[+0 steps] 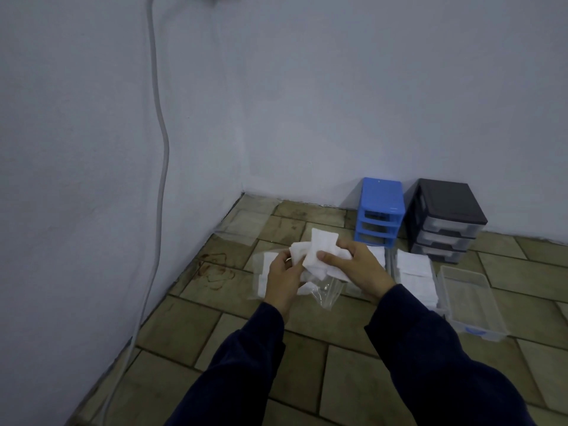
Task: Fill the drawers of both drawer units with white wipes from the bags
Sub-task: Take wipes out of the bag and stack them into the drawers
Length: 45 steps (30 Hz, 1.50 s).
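Dark blue sleeves (pixel 415 364) are reaching in from the bottom edge, nearest the camera, over the tiled floor (pixel 353 373). At far left a grey cable (pixel 159 186) is hanging down the wall (pixel 92 149) and trailing onto the floor. Reddish marks (pixel 215 269) are showing on the tiles beside the wall. Further along, the left hand (pixel 284 276) is curling its fingers around the lower part of a bunch of white wipes (pixel 316 256), the thumb lying on top of them. A clear bag (pixel 325 295) is hanging under the bunch, crumpled, and just behind the left hand another clear bag with wipes (pixel 261 272) is lying on the floor. The right hand (pixel 359 269) is gripping the same bunch from the other side, its thumb pressing on the top wipe and its fingers wrapping beneath. Behind the hands, a blue drawer unit (pixel 381 210) is standing against the back wall, its slots looking open, though I cannot tell what is inside. Just beside it a black drawer unit (pixel 445 222) is standing with three clear drawers pushed in. In front of the two units, a clear drawer full of stacked wipes (pixel 413 272) is sitting on the floor, and just beside that an unfilled clear drawer (pixel 470 299) is lying at far right.
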Available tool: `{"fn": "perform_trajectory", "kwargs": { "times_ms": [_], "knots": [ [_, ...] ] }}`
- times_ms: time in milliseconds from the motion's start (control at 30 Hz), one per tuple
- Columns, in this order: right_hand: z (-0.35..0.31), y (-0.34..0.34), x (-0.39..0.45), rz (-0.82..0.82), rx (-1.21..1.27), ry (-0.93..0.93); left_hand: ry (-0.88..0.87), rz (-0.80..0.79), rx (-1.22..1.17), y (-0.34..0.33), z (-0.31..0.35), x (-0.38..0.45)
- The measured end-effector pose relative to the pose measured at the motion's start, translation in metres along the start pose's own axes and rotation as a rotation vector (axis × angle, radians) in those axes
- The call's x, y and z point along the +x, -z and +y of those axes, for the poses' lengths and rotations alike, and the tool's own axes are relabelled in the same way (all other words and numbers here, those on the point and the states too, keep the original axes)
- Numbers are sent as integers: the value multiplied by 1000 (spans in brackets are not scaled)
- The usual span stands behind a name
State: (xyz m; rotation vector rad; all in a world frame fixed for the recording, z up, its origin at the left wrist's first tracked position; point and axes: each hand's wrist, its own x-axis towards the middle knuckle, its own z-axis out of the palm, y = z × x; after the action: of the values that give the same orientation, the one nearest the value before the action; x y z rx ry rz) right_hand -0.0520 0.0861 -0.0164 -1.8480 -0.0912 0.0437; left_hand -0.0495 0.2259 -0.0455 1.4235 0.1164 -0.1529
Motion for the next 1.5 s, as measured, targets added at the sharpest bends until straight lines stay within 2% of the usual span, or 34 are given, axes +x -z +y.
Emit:
{"fn": "perform_trajectory", "kwargs": {
  "times_ms": [100, 200, 300, 467, 600, 767, 1033, 1167, 1267, 1500],
  "knots": [
    [4, -2, 2, 34, 1, 2, 1, -20, -13, 0, -1, -2],
    [7, -4, 4, 156, 20, -14, 5, -20, -63, -1, 2, -3],
    [8, -4, 5, 199, -54, 40, 27, -37, -140, -2, 6, -4],
    [7, -2, 5, 266, -68, 123, 1, -110, -104, -2, 8, -5],
    [7, 2, 7, 236, -72, 136, -10, -134, -97, 1, 7, -5],
    [5, 7, 6, 109, -69, 174, -25, -143, -48, 2, 6, -5],
    [2, 8, 4, 76, -270, 269, -57, -109, 57, 2, 3, -7],
    [5, 3, 5, 210, -368, 318, -48, -123, 59, 0, 5, -9],
    [4, 0, 2, 299, -354, 366, -3, -165, -15, -1, 8, -11],
    [3, -1, 0, 307, -353, 369, -41, -241, -20, -1, 9, -12]
  ]
}}
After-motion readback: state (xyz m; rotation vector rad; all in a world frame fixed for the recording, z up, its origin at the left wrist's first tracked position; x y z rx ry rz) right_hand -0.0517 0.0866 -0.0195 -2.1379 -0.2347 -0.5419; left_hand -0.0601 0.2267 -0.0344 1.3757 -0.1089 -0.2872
